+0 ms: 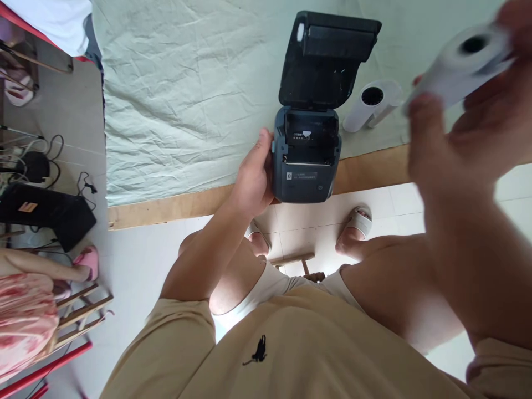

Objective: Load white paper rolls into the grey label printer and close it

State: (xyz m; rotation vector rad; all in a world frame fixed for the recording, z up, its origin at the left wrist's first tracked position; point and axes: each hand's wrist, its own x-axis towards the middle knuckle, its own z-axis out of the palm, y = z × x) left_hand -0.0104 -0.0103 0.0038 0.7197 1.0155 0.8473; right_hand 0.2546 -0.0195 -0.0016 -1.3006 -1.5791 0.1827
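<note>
A dark label printer (307, 185) sits at the table's front edge, its black lid (318, 80) swung open and its inner compartment showing. My left hand (255, 180) grips the printer's left side, thumb up along the casing. At the upper right, my right hand (457, 149) holds a white paper roll (457, 69), tilted and blurred by motion, above the cloth. Another white roll (355, 117), with a dark core, rests on the cloth just right of the printer.
A pale green cloth (178, 100) covers the table, with a wooden front edge (174, 208). More fingers show at the top right corner. On the left floor are cables, a black box (45, 210), a wooden chair (81, 313) and a person's pink-shod foot (86, 263).
</note>
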